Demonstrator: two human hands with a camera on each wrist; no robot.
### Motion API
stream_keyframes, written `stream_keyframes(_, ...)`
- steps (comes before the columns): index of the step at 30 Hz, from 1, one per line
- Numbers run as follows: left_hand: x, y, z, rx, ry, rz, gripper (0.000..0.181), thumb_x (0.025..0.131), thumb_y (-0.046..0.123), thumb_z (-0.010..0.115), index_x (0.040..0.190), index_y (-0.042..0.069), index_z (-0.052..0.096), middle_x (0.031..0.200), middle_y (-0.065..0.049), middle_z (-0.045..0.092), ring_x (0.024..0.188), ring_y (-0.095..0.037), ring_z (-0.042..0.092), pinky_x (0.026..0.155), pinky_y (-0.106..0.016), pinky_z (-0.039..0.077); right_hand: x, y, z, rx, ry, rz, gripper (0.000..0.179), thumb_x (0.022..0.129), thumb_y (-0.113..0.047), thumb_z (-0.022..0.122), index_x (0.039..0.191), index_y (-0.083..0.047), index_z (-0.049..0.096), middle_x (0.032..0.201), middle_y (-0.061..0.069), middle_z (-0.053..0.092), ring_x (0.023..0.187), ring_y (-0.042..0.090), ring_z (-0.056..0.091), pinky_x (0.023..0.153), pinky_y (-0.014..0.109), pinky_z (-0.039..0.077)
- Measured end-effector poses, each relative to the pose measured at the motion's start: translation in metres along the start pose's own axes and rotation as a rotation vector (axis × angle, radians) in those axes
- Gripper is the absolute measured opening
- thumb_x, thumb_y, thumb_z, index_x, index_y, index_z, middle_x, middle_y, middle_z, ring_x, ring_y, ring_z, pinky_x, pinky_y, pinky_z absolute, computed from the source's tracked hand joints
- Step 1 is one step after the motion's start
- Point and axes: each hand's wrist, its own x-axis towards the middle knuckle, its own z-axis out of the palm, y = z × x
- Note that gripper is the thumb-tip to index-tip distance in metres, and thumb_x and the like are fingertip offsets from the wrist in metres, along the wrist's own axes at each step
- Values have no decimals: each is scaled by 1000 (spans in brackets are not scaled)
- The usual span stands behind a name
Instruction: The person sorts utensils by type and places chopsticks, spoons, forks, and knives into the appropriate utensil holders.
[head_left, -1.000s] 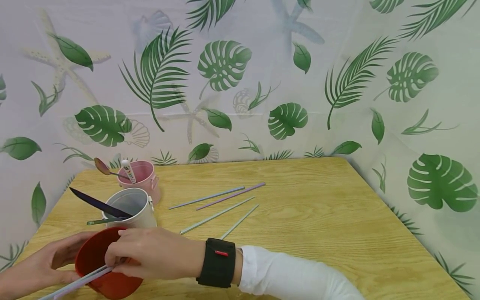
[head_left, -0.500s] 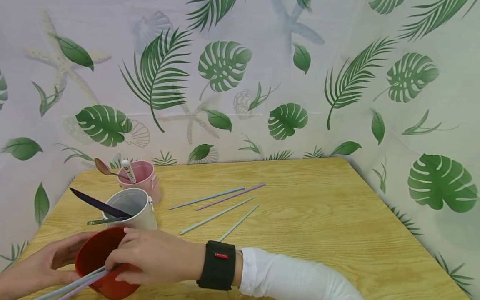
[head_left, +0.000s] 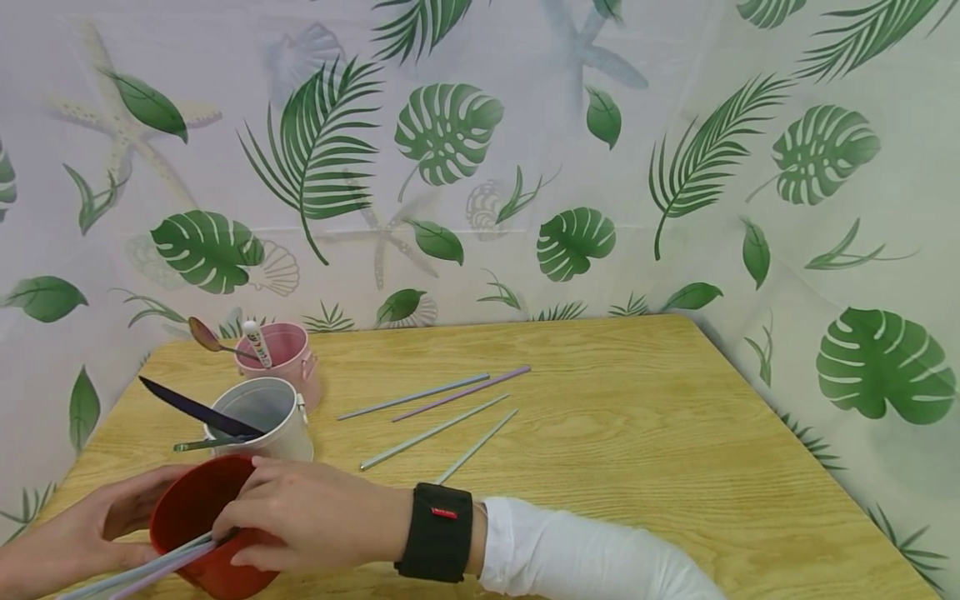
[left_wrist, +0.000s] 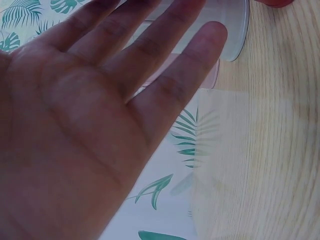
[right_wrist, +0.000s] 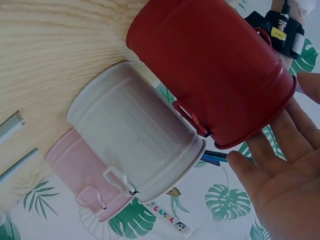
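Note:
In the head view my left hand point(head_left: 90, 521) is at the left side of a red bucket point(head_left: 232, 567), thumb against its wall. In the left wrist view the fingers of that hand point(left_wrist: 95, 100) look fairly straight. My right hand point(head_left: 300, 512) reaches over the bucket's right rim and pinches the ends of slim chopsticks point(head_left: 153, 567), pale blue and purple, which slant off to the lower left. How many it holds is hard to tell. Seen by the right wrist camera, the right fingers point(right_wrist: 285, 145) lie at the mouth of the red bucket point(right_wrist: 215, 65), mostly hidden behind it.
Behind the red bucket stand a white bucket point(head_left: 288, 433) with a dark-bladed knife point(head_left: 195, 406) and a pink bucket point(head_left: 307, 379) with a spoon point(head_left: 204, 333) and a white-handled utensil point(head_left: 257, 343). Several loose chopsticks point(head_left: 435, 431) lie mid-table.
The held chopsticks have spread slightly apart, and their far ends have shifted a little left. My right fingers have moved slightly at the rim. The left hand has barely moved.

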Motion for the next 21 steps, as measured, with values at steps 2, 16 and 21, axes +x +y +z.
stream_keyframes(2,0,0,0,-7,-4,-2,76,99,4,63,139,62,36,137,36,50,118,11,54,89,-28,58,-2,-1,-1,3,23,-2,34,102,-30,66,135,-20,66,124,-14,67,116,-4,46,108,5,24)
stream_keyframes(16,1,1,-1,-3,2,-8,74,99,6,63,140,61,36,138,34,51,118,7,56,89,-38,61,-24,-6,-22,74,229,-44,28,100,-17,70,127,-12,69,122,-4,69,114,3,54,94,3,39)
stream_keyframes(21,2,1,-2,4,1,-6,73,99,6,63,141,59,37,138,34,51,119,7,56,89,-37,60,-35,-5,-30,81,341,-76,25,98,-14,72,122,-11,71,121,-2,70,115,3,57,98,5,40)
